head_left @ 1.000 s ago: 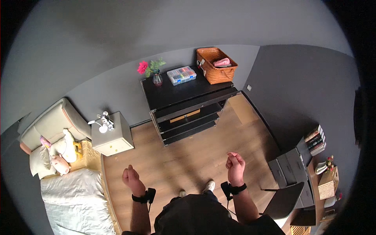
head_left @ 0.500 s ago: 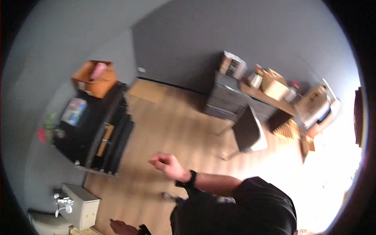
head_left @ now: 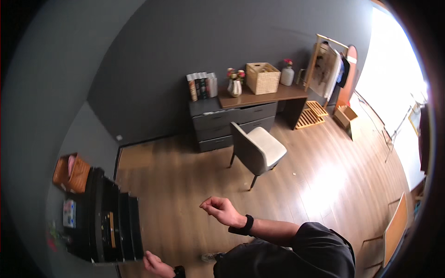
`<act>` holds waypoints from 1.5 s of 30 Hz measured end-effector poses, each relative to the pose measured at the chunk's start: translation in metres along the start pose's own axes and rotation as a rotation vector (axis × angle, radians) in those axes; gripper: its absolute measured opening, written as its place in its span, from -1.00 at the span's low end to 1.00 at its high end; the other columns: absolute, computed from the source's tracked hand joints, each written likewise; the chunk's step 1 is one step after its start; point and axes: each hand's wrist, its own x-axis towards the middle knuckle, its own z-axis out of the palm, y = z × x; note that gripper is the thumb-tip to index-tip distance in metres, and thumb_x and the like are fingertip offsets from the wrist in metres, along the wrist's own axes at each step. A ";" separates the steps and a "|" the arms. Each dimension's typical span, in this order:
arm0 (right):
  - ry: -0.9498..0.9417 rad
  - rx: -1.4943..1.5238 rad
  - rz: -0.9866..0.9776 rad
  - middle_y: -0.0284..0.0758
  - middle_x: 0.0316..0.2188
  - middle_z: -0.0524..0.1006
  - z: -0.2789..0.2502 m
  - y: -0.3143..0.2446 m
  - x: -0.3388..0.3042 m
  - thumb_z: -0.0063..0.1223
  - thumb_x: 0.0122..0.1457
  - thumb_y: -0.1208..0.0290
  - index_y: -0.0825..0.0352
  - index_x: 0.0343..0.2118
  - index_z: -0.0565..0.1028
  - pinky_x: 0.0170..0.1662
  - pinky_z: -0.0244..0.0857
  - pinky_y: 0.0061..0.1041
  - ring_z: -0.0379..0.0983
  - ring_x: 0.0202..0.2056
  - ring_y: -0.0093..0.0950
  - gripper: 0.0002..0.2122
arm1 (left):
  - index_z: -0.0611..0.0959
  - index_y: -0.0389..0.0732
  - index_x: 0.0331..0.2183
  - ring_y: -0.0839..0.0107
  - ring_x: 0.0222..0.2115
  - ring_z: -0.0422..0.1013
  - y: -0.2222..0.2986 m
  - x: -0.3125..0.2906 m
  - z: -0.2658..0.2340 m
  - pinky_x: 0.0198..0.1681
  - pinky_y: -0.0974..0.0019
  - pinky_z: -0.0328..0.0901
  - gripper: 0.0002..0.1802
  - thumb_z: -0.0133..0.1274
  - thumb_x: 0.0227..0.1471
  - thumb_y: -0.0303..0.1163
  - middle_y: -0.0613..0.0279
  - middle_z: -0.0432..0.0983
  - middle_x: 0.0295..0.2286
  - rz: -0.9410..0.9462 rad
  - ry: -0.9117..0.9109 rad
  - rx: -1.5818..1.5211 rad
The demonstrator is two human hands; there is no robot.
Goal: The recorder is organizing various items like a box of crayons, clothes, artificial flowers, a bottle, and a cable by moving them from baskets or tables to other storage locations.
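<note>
My right hand (head_left: pixel 223 211) is held over the floor in the middle, a dark band on its wrist. Its fingers curl loosely in toward the thumb, and nothing shows in them. Low at the left, my left hand (head_left: pixel 158 266) hangs near the near corner of a black cabinet (head_left: pixel 90 204), apart from it as far as I can see. Its fingers look partly extended and hold nothing visible. The cabinet's drawers (head_left: pixel 132 227) stand pulled out in steps, with a tan strip (head_left: pixel 111 229) inside one. On its top sit an orange-brown basket (head_left: pixel 79 178) and a small colourful package (head_left: pixel 69 214).
A chair (head_left: pixel 252 148) stands before a brown-topped desk (head_left: pixel 264 98) with grey drawers, books (head_left: pixel 202 87), a vase (head_left: pixel 235 88) and a woven basket (head_left: pixel 263 78). Farther right are a clothes rack (head_left: pixel 320 60), slatted wood (head_left: pixel 309 119) and a cardboard box (head_left: pixel 345 116). An orange-tan panel (head_left: pixel 395 229) leans near right.
My view has swung right, so the cabinet sits lower left and the desk nearer the middle. A small white cabinet has left the view. My left hand shows more fully.
</note>
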 end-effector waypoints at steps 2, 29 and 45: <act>0.076 -0.015 -0.032 -0.51 -0.46 0.47 -0.063 -0.007 -0.013 0.04 0.25 0.33 0.37 -0.29 0.51 -0.32 0.28 -0.66 0.32 -0.42 -0.73 -0.81 | 0.40 -0.22 -0.73 0.46 -0.67 0.11 0.003 -0.044 0.038 -0.60 0.26 0.03 -0.54 -0.02 0.17 -0.27 0.36 0.19 -0.75 -0.255 -0.121 -0.127; 1.098 -0.006 -0.043 -0.43 -0.62 0.43 -0.752 -0.080 -0.121 0.03 0.20 0.49 0.44 -0.34 0.52 -0.54 0.17 -0.69 0.31 -0.60 -0.69 -0.89 | 0.22 -0.25 -0.73 0.55 -0.73 -0.02 0.187 -0.449 0.712 -0.67 0.30 -0.07 -0.49 0.08 0.12 -0.36 0.30 0.05 -0.81 0.089 -1.093 -0.323; 1.115 0.072 -0.083 -0.42 -0.56 0.47 -1.011 -0.121 0.021 0.02 0.22 0.50 0.43 -0.30 0.52 -0.50 0.18 -0.71 0.31 -0.57 -0.70 -0.89 | 0.26 -0.24 -0.73 0.26 -0.77 0.13 0.307 -0.516 1.020 -0.68 0.24 -0.01 -0.58 0.11 -0.01 -0.56 0.18 0.17 -0.78 0.709 -1.320 -0.472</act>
